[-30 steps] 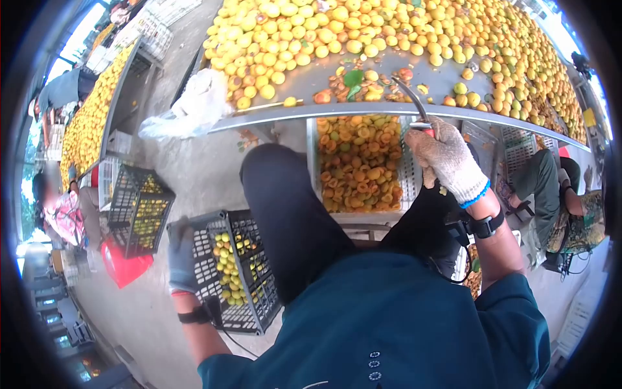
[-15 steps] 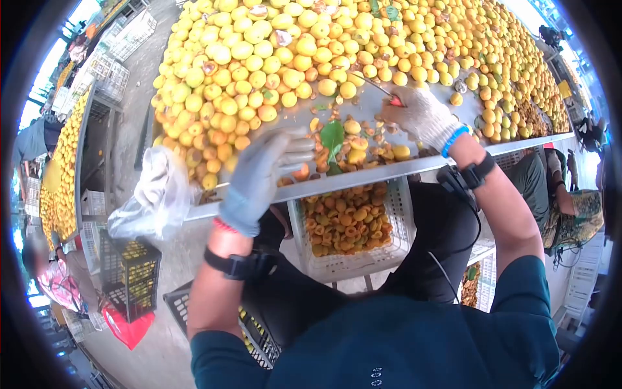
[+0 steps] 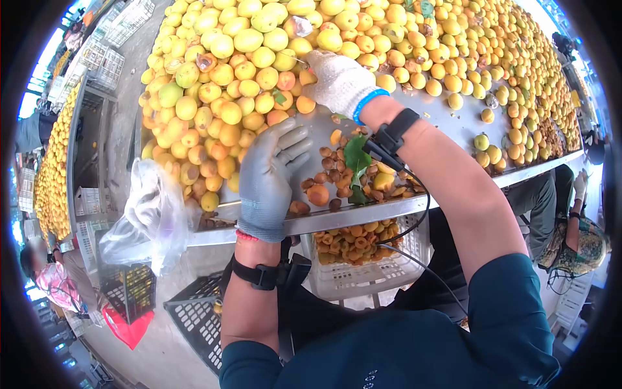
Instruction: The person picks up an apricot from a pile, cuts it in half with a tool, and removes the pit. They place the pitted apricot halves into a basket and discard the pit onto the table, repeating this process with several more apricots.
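My right hand (image 3: 340, 84), in a white knit glove, reaches to the near edge of a heap of apricots (image 3: 249, 40). Its fingers are curled round a small knife, mostly hidden, with only a thin bit of metal showing by the fingertips. An orange apricot (image 3: 307, 77) lies against these fingers. My left hand (image 3: 269, 172), in a grey coated glove, is held over the table's front edge with its fingers apart and nothing in them. Right of it, pits (image 3: 332, 170), a green leaf (image 3: 356, 157) and apricot pieces lie on the metal table (image 3: 414, 107).
Below the table edge stands a white crate (image 3: 343, 282) of halved apricots (image 3: 356, 241). A clear plastic bag (image 3: 152, 211) hangs over the front edge at left. Black crates (image 3: 201, 318) stand on the floor. A person (image 3: 573, 230) sits at right; another is far left.
My right hand has moved left and away from me, from the pit pile to the apricot heap. The left hand has shifted slightly right, its fingers now pointing more upward.
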`<state>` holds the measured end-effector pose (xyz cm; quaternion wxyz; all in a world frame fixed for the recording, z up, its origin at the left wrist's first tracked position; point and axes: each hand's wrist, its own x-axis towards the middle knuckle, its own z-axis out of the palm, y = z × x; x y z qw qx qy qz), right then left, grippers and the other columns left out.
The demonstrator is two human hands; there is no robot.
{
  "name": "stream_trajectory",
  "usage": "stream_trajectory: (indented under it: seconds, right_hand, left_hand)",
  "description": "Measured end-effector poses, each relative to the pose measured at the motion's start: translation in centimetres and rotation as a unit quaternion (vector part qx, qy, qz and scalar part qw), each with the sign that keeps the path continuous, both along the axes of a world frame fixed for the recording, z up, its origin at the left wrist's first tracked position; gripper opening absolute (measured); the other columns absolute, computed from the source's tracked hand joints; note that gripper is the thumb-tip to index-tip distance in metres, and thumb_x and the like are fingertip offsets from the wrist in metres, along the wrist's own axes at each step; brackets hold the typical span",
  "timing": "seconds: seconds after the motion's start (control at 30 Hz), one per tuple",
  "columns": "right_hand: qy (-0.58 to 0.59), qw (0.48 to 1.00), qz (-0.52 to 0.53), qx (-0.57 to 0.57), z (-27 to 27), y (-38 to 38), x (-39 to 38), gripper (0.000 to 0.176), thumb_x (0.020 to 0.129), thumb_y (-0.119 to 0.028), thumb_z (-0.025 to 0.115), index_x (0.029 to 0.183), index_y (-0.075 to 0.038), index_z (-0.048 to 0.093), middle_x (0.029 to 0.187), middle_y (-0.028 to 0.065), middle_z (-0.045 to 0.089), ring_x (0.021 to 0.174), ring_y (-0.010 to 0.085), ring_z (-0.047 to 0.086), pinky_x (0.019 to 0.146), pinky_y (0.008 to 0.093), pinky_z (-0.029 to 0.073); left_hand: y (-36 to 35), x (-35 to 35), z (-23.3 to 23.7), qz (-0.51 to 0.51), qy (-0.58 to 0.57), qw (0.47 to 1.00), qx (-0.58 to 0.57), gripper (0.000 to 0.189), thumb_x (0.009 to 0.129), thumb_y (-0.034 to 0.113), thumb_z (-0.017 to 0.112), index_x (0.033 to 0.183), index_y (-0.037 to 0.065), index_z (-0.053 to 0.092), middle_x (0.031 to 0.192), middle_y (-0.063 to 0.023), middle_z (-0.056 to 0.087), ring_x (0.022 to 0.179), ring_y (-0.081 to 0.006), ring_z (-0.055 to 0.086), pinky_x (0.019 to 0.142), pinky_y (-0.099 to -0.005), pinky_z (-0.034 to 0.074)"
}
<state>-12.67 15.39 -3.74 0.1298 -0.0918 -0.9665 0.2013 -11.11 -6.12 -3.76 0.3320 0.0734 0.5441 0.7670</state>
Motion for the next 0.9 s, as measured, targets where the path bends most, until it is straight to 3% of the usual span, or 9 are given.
stream_trajectory:
  seconds: [0.1, 0.13, 0.23, 0.27, 0.37, 0.47, 0.57, 0.73, 0.9]
  right_hand:
    - [-0.108, 0.976, -0.034, -0.185, 3.2, -0.9, 2.6, 0.038, 0.079, -0.027, 0.069, 0.105, -0.002, 0.060, 0.086, 0.0214, 0.068, 0.082, 0.0394, 0.067, 0.071, 0.0441, 0.055]
    - [-0.048, 0.990, 0.006, -0.130, 2.3, -0.6, 3.3, 0.037, 0.078, -0.027, 0.071, 0.103, -0.001, 0.059, 0.080, 0.0220, 0.066, 0.078, 0.0378, 0.068, 0.068, 0.0438, 0.054]
    - [-0.005, 0.971, 0.036, -0.238, 5.5, -4.0, 7.9, 0.035, 0.082, -0.024, 0.071, 0.108, -0.003, 0.060, 0.079, 0.0205, 0.065, 0.076, 0.0351, 0.068, 0.068, 0.0421, 0.053]
    - [0.005, 0.966, 0.044, -0.256, 5.5, -4.6, 8.7, 0.036, 0.082, -0.024, 0.071, 0.109, -0.003, 0.061, 0.079, 0.0184, 0.065, 0.074, 0.0327, 0.068, 0.067, 0.0402, 0.053]
    - [0.023, 0.936, 0.023, -0.351, 6.0, -5.4, 11.2, 0.036, 0.085, -0.024, 0.069, 0.114, -0.004, 0.062, 0.079, 0.0116, 0.065, 0.069, 0.0240, 0.066, 0.062, 0.0342, 0.052]
    - [-0.028, 0.851, -0.063, -0.520, 8.8, -5.1, 14.2, 0.028, 0.090, -0.024, 0.064, 0.111, -0.006, 0.063, 0.073, 0.0017, 0.060, 0.060, 0.0094, 0.057, 0.052, 0.0252, 0.046]
    - [-0.126, 0.883, -0.057, -0.449, 9.8, -5.6, 17.2, 0.023, 0.092, -0.023, 0.061, 0.105, -0.005, 0.065, 0.068, 0.0021, 0.058, 0.057, 0.0096, 0.056, 0.048, 0.0264, 0.044]
    - [-0.096, 0.925, -0.040, -0.365, 8.2, -6.5, 19.9, 0.025, 0.089, -0.024, 0.070, 0.095, 0.000, 0.062, 0.070, 0.0165, 0.059, 0.064, 0.0337, 0.060, 0.060, 0.0400, 0.047]
    - [-0.064, 0.944, -0.028, -0.322, 6.7, -6.4, 20.1, 0.028, 0.089, -0.025, 0.070, 0.098, 0.000, 0.062, 0.076, 0.0182, 0.062, 0.069, 0.0346, 0.064, 0.062, 0.0404, 0.048]
  left_hand:
    - [-0.1, 0.5, 0.5, -0.002, -0.028, 1.000, -0.001, 0.049, 0.103, 0.036, 0.044, 0.137, 0.001, 0.051, 0.128, -0.0178, 0.061, 0.111, -0.0255, 0.063, 0.099, -0.0391, 0.048]
    - [0.1, 0.9, 0.7, 0.000, -0.039, 0.999, 0.002, 0.049, 0.103, 0.035, 0.044, 0.138, 0.002, 0.050, 0.129, -0.0177, 0.060, 0.112, -0.0253, 0.062, 0.100, -0.0396, 0.047]
    - [1.2, 2.3, -0.4, -0.008, -0.089, 0.987, 0.135, 0.048, 0.103, 0.030, 0.044, 0.142, 0.003, 0.044, 0.135, -0.0158, 0.055, 0.114, -0.0250, 0.061, 0.100, -0.0407, 0.047]
    - [1.3, 2.6, 0.7, -0.054, -0.056, 0.980, 0.181, 0.050, 0.105, 0.024, 0.043, 0.148, 0.002, 0.034, 0.136, -0.0106, 0.048, 0.122, -0.0205, 0.054, 0.100, -0.0398, 0.048]
    - [1.1, 2.9, 0.2, -0.052, -0.013, 0.980, 0.192, 0.048, 0.103, 0.016, 0.045, 0.147, 0.002, 0.035, 0.135, -0.0099, 0.049, 0.120, -0.0198, 0.055, 0.100, -0.0399, 0.048]
    - [0.6, 3.6, 2.8, -0.016, 0.146, 0.985, 0.088, 0.052, 0.097, 0.006, 0.050, 0.146, -0.001, 0.036, 0.129, -0.0108, 0.054, 0.114, -0.0172, 0.057, 0.098, -0.0316, 0.049]
    - [0.5, 4.1, 3.9, -0.015, 0.281, 0.959, 0.031, 0.056, 0.092, -0.002, 0.052, 0.146, -0.002, 0.036, 0.125, -0.0113, 0.056, 0.107, -0.0140, 0.057, 0.095, -0.0258, 0.048]
    - [0.9, 5.2, 4.2, -0.058, 0.281, 0.958, 0.030, 0.057, 0.089, -0.005, 0.052, 0.144, -0.002, 0.041, 0.131, -0.0135, 0.054, 0.119, -0.0185, 0.054, 0.103, -0.0333, 0.045]
    - [1.3, 5.4, 3.8, -0.051, 0.351, 0.935, 0.011, 0.060, 0.088, -0.010, 0.051, 0.146, -0.003, 0.036, 0.125, -0.0112, 0.051, 0.111, -0.0147, 0.054, 0.094, -0.0277, 0.048]
